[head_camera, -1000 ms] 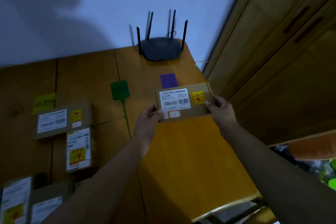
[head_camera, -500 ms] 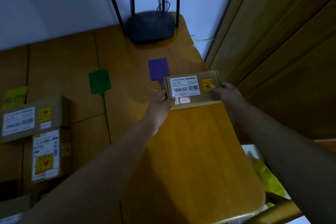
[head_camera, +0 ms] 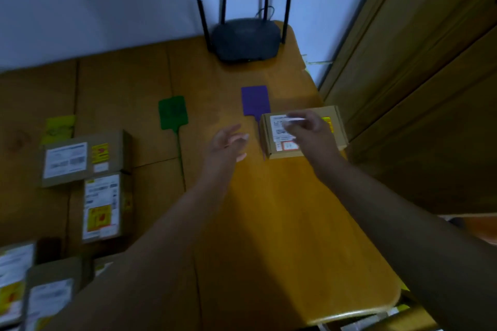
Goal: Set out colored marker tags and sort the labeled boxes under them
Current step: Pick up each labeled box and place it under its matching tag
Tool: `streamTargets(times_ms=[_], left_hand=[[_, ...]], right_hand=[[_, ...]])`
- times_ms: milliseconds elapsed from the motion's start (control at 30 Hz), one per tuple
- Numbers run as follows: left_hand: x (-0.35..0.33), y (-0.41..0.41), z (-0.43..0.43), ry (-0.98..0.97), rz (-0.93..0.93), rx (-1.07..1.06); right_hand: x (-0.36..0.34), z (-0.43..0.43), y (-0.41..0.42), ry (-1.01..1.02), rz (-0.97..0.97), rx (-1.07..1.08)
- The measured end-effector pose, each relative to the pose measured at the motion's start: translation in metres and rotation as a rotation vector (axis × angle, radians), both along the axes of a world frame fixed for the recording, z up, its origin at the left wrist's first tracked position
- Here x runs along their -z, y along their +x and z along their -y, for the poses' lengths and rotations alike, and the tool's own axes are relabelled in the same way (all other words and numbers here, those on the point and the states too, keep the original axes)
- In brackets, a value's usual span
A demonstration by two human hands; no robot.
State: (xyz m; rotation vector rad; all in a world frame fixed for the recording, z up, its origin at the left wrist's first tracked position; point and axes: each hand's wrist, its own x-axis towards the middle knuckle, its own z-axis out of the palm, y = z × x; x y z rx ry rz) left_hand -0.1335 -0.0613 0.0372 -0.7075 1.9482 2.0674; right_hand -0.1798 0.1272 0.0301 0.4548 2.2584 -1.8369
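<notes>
A cardboard box (head_camera: pixel 336 126) with a white label lies flat on the table just below and right of the purple tag (head_camera: pixel 255 100). My right hand (head_camera: pixel 306 131) hovers over the box's label, fingers loose and blurred, not gripping it. My left hand (head_camera: pixel 228 142) is open to the left of the box, fingers spread, holding nothing. A green tag (head_camera: pixel 173 113) with a long stem lies further left, and a yellow tag (head_camera: pixel 59 127) sits at the far left. Two labeled boxes (head_camera: pixel 83 158) (head_camera: pixel 103 207) lie below the yellow tag.
A black router (head_camera: pixel 246 40) with upright antennas stands at the back of the wooden table (head_camera: pixel 282 223) against the wall. A wooden cabinet (head_camera: pixel 419 88) rises close on the right. More labeled boxes (head_camera: pixel 32 287) are piled at the lower left.
The box went from held in both hands to lying on the table under the purple tag. Both hands have let go; the left has drawn back leftward.
</notes>
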Motion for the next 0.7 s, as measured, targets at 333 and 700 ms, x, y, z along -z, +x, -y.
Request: streamTargets(times_ms=[333,700], left_hand=[[-0.051,0.126,0.165,-0.066,-0.035,-0.103],[-0.016,0.284,0.301,-0.382,0.167,-0.106]], right_hand=[[-0.039,0.183,0.12,-0.179,0.218,-0.519],[0.004,0.28,0.246,0.161,0.397,-0.572]])
